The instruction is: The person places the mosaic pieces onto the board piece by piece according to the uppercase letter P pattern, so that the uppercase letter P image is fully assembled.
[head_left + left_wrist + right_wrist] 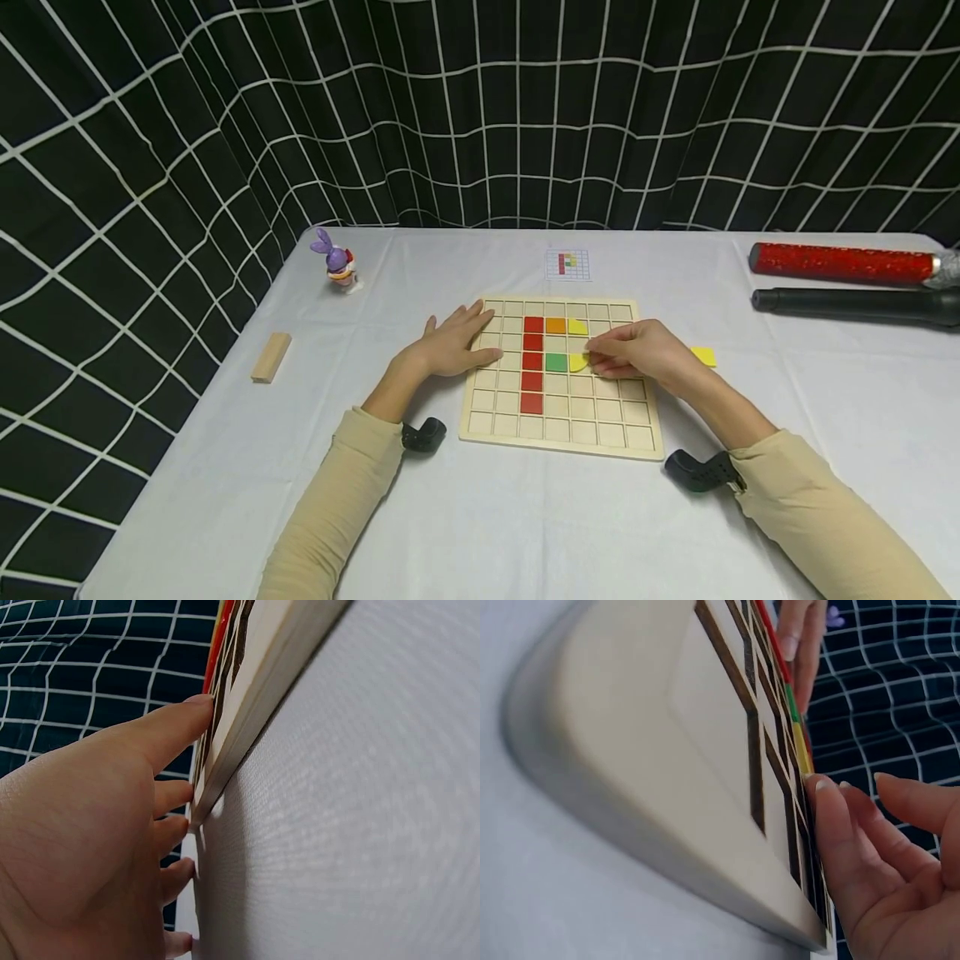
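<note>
Pale wood makes up the grid board (561, 417), which lies flat on the white tablecloth (525, 517) and serves as my reference. My left hand (453, 343) rests flat on the board's left edge, fingers straight and spread, holding nothing. My right hand (637, 350) sits over the board's right half, fingers curled, the tips touching a yellow rounded piece (577, 362) seated just right of a green square (556, 362); whether I pinch it or only press it I cannot tell. On the board I count five red squares (532, 362) in one column, one orange square (556, 326), one green square, and two yellow rounded pieces, the second (577, 327) beside the orange. Off the board's right edge, partly hidden behind my right wrist, lies one yellow tile (704, 356). Beyond the board's far edge lies one small pattern card (567, 265). Well to the left are one wooden block (271, 357) and one purple rabbit figurine (339, 262). Far right are one red tube (843, 263) and one black tube (858, 305). Nothing stands between my hands and the board.
</note>
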{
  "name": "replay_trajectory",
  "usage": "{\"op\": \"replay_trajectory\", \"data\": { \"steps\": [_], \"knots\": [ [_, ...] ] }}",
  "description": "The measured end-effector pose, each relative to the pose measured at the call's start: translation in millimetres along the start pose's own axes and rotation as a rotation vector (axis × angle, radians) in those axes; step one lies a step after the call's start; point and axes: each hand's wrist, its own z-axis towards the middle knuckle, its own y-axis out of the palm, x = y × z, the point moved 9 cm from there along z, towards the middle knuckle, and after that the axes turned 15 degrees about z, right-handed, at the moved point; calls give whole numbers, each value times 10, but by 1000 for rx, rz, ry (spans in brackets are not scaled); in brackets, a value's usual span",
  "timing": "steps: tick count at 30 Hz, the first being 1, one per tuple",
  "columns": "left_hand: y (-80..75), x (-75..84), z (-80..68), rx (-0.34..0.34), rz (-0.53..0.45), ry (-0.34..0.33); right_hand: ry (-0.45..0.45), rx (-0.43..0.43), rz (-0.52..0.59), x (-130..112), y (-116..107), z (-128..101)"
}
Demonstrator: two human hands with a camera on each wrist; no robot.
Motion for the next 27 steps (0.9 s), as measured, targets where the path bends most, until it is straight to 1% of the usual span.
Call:
{"op": "replay_trajectory", "data": {
  "steps": [3,8,11,14,22,25,27],
  "knots": [
    [4,1,3,2,-1,3,-4,-30,24,-3,-10,-16],
    [-5,4,2,7,-4,4,-35,-96,23,-42,-18,-55],
    [-14,9,2,12,-9,8,-58,-105,14,-83,-55,-81],
    [-19,13,1,11,-9,7,-111,-112,17,-169,-118,-120],
    [-24,31,3,3,4,10,-259,-128,121,-404,-345,-230],
    [-25,29,-1,5,3,7,-290,-116,127,-455,-431,-247],
    [-25,26,-8,7,2,6,-288,-95,120,-460,-487,-247]
  ]
}}
